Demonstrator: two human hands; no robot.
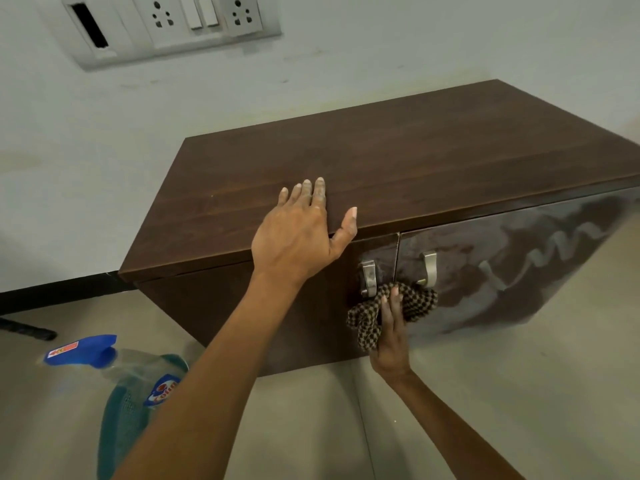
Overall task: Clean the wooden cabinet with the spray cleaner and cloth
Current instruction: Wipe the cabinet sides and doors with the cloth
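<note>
A low dark wooden cabinet (398, 161) stands against the wall, with two doors and two metal handles. My left hand (301, 233) lies flat on the front edge of its top, fingers apart. My right hand (393, 336) presses a bunched brown checkered cloth (377, 315) against the doors just below the handles. The right door (519, 271) shows grey wipe streaks and dusty smears. A spray cleaner bottle (135, 386) with a blue nozzle and blue liquid stands on the floor at the lower left, partly hidden by my left forearm.
A switch and socket panel (166, 22) sits on the wall above. Beige floor tiles (519, 393) spread in front of the cabinet. A black skirting strip (52, 289) and a dark rod (27, 330) lie at the left.
</note>
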